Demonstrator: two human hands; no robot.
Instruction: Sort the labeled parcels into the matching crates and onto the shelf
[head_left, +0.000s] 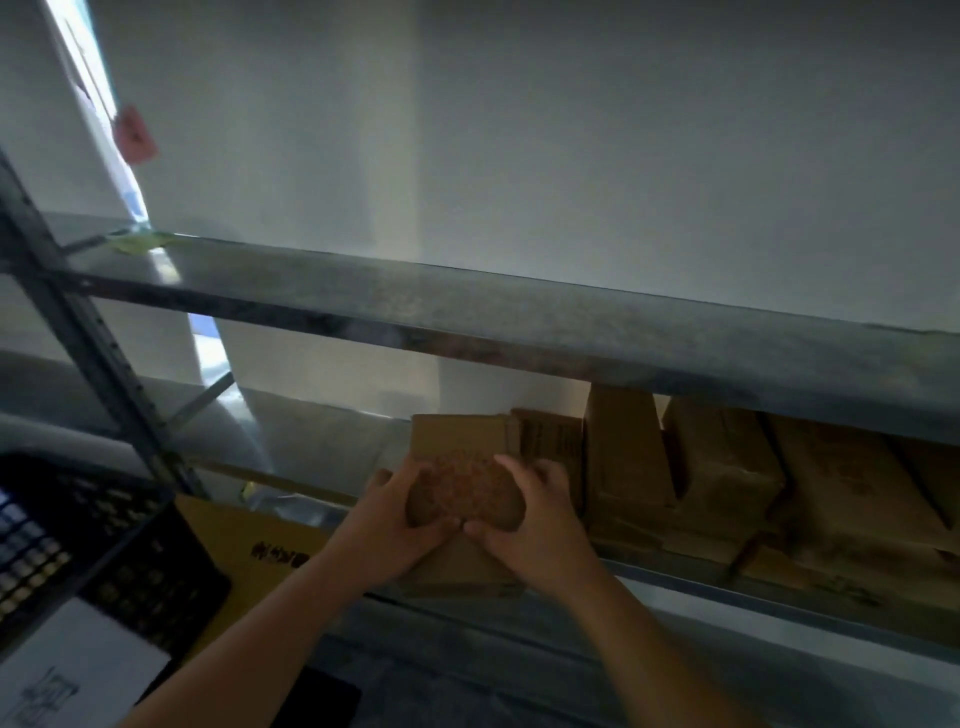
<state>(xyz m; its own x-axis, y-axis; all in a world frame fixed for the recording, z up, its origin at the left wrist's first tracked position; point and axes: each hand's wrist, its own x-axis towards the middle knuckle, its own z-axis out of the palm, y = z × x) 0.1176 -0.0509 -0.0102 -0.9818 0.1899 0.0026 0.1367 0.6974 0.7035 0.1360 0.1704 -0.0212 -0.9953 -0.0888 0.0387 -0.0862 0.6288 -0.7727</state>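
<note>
A small brown cardboard parcel (457, 483) with a reddish printed patch on its face stands at the front of the lower metal shelf (727, 582). My left hand (392, 519) grips its left side, thumb along the bottom edge. My right hand (535, 514) grips its right side, fingers curled over the top corner. Both hands hold the parcel over a flat cardboard piece (457, 571) at the shelf's front edge. Several other brown parcels (727, 467) stand in a row to its right, under the upper shelf board (519, 322).
A black lattice crate (104, 545) sits at lower left with a white paper sheet (78, 670) in front. A yellow-brown carton (249, 540) stands between crate and shelf. The grey slotted upright (93, 353) rises at left. A white wall lies behind.
</note>
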